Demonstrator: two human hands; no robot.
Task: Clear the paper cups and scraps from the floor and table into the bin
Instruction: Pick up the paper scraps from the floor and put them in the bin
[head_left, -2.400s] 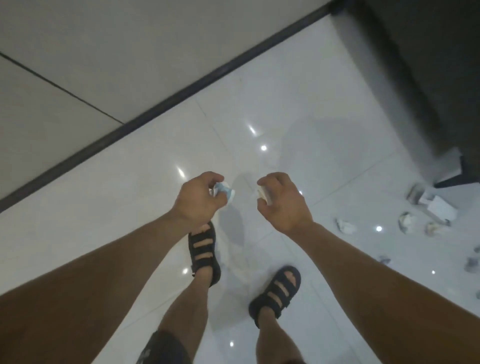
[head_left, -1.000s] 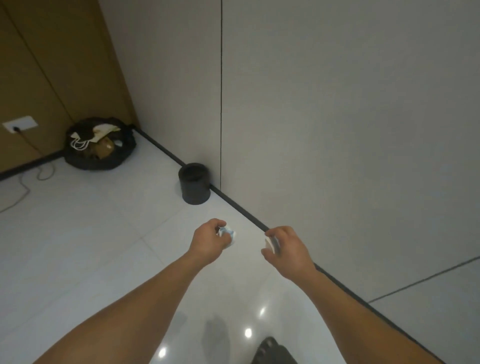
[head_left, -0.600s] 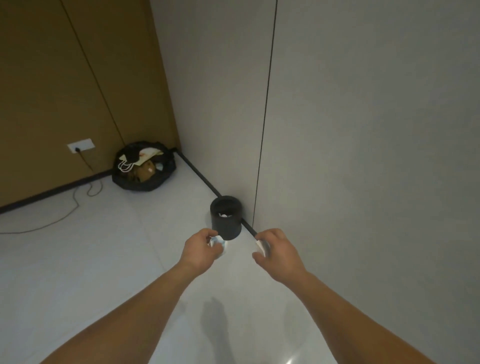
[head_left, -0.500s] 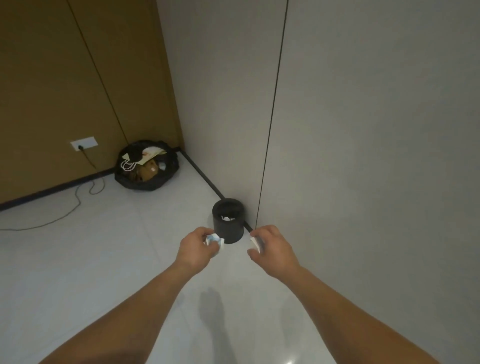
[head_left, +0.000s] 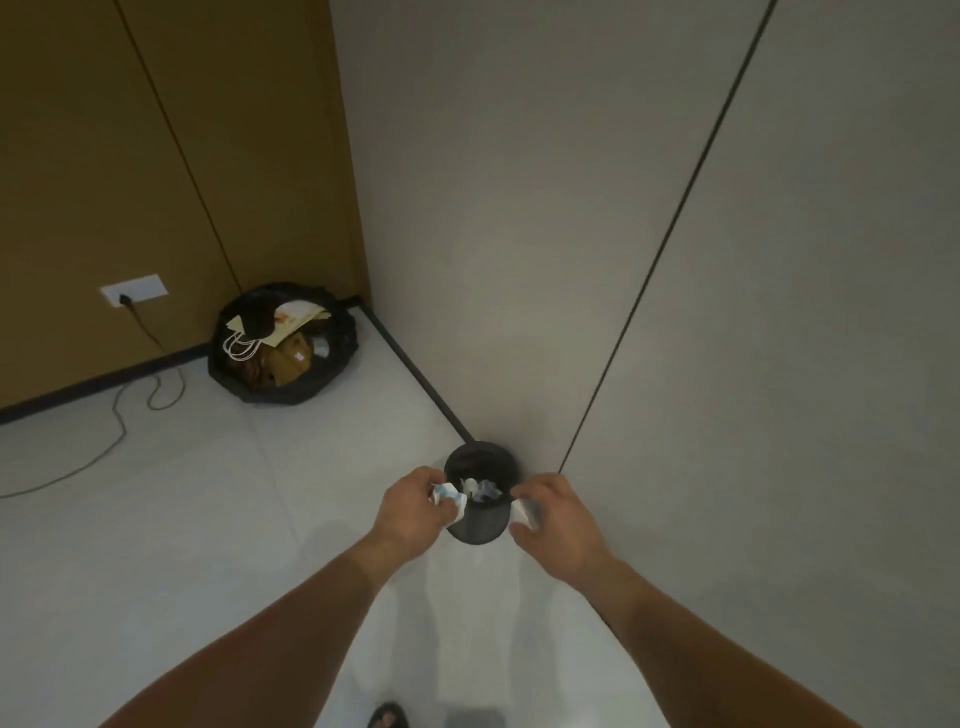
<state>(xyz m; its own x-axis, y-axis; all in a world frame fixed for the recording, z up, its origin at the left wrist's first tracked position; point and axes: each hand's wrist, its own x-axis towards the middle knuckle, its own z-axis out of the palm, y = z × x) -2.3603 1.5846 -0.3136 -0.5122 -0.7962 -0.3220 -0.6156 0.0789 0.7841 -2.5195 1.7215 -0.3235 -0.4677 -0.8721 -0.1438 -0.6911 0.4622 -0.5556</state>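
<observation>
Overhead, each hand, left hand (head_left: 413, 517) and right hand (head_left: 558, 522), pinches a light, crushable paper scrap (head_left: 447, 496) beside the black bin (head_left: 480, 530).

It looked like a plain office or similar interior. Glossy white floor tiles (head_left: 156, 519) met grey wall panels (head_left: 493, 208) and a brown wall (head_left: 78, 156) with a socket (head_left: 135, 291), and a small black bin (head_left: 479, 527) stood by the dark skirting (head_left: 415, 374).

The pale, glossy tiled floor (head_left: 182, 519) carries a small black bin (head_left: 478, 530) standing against the wall's foot. In the far corner sits a full black bag (head_left: 332, 382). A cable (head_left: 123, 428) trails across the left side, and a sandal (head_left: 387, 717) shows at the near edge.
</observation>
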